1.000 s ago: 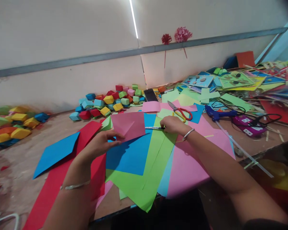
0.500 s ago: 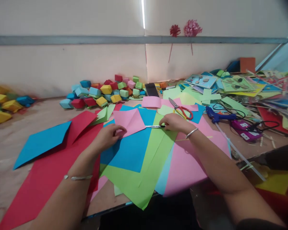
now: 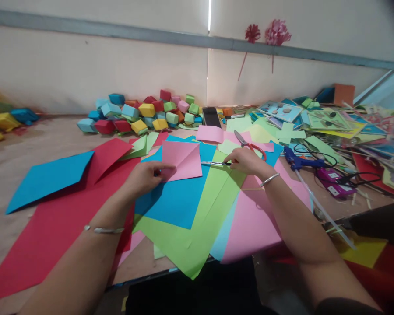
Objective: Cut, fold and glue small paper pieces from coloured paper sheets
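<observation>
Card (image 3: 185, 162) between left hand (image 3: 147, 177) and right hand (image 3: 244, 160)

The left hand holds the pink card by its lower left corner; the right hand grips a slim tool (image 3: 216, 163), silver tip towards the card's right edge, contact unclear; blue sheet (image 3: 170, 203) lies beneath, between the hands; scissors (image 3: 246, 143) rest just beyond the right hand, glue gun (image 3: 304, 162) to its right; blocks (image 3: 146, 110) sit beyond the left hand.
</observation>
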Action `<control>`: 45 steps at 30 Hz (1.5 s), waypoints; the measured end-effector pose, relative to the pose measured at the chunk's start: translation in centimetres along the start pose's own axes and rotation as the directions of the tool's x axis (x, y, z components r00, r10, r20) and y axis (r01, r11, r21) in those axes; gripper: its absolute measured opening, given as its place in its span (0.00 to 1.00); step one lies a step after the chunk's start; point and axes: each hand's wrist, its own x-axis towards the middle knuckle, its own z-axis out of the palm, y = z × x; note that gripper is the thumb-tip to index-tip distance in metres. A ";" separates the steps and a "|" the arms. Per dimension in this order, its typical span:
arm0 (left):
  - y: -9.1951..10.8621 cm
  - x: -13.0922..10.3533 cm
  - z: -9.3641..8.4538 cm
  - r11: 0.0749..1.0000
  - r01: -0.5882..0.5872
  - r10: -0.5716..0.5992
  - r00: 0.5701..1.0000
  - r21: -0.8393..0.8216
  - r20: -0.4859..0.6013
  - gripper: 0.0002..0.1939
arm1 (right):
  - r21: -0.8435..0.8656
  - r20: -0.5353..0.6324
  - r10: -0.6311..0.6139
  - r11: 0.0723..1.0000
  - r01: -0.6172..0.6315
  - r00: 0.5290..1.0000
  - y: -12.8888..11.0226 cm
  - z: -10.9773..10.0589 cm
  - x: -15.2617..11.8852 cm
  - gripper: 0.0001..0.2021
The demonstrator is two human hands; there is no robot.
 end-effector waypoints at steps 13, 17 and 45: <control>-1.1 0.1 0.1 0.999 0.033 -0.034 0.999 0.004 0.017 0.25 | 0.060 -0.021 0.075 0.995 -0.074 0.997 -0.5 0.3 0.2 0.17; -0.9 0.1 -0.1 0.999 0.031 -0.032 0.999 0.030 0.005 0.24 | 0.068 -0.072 0.194 0.980 -0.189 0.978 0.2 0.3 0.2 0.18; 1.8 2.0 0.8 0.911 0.032 -0.030 0.999 0.412 -0.013 0.14 | -0.038 -0.048 -0.324 0.946 0.322 0.945 -1.3 1.6 4.4 0.16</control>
